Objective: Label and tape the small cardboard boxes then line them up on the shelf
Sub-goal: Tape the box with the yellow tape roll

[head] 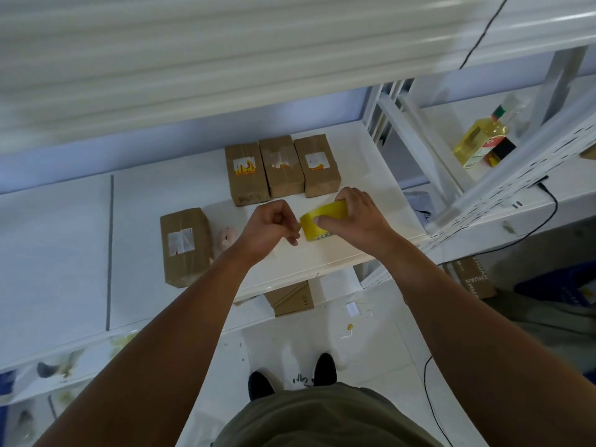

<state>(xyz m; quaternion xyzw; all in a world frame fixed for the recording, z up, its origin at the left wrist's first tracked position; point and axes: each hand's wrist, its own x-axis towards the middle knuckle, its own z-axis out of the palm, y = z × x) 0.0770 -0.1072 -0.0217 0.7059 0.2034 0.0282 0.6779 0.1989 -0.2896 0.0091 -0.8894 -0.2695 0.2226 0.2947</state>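
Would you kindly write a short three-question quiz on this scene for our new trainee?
1. True or false: the right hand holds the yellow tape roll.
2. How many cardboard boxes stand side by side at the back of the shelf? A) two B) three C) five
3. Fill in: the lone box lies to the ___ of the left hand.
Key: 1 true; 2 B; 3 left.

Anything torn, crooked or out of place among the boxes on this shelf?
The middle box of the back row has a torn, mostly missing label. A fourth box lies apart at the front left, outside the row and slightly askew.
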